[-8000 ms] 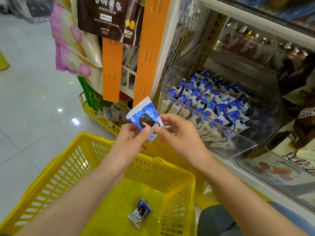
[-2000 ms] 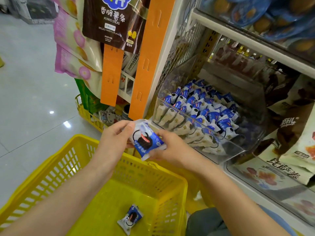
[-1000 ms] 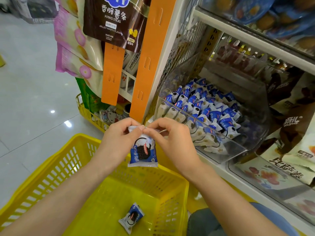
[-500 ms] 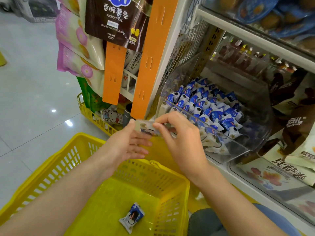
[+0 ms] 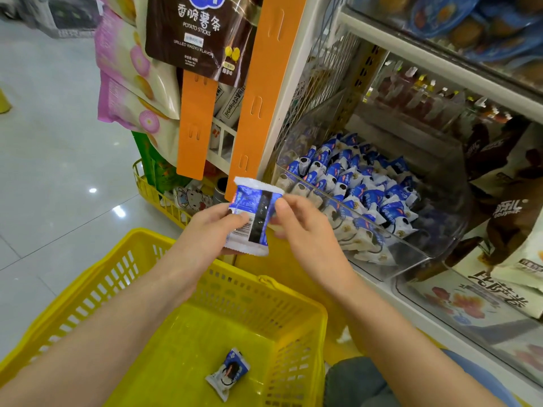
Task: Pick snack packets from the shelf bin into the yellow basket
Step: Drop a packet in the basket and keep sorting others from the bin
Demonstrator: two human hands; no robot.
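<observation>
A blue and white snack packet [image 5: 253,216] is held upright above the yellow basket [image 5: 223,289], its back with the barcode facing me. My left hand [image 5: 210,227] grips its left side, thumb on the barcode. My right hand [image 5: 296,221] pinches its right edge. A second packet [image 5: 227,373] lies on the basket floor. The clear shelf bin [image 5: 417,245] to the right holds several more of the same packets [image 5: 352,183].
Orange hanging strips [image 5: 258,92] and hung snack bags [image 5: 202,33] stand just behind the packet. A small yellow wire rack [image 5: 158,198] sits low at the shelf end. Large snack bags [image 5: 499,289] fill the bin to the right. Glossy floor lies left.
The packet has been turned over between both hands, from lying flat half a second ago to standing upright with its barcode side toward me. The basket and its packet have stayed put.
</observation>
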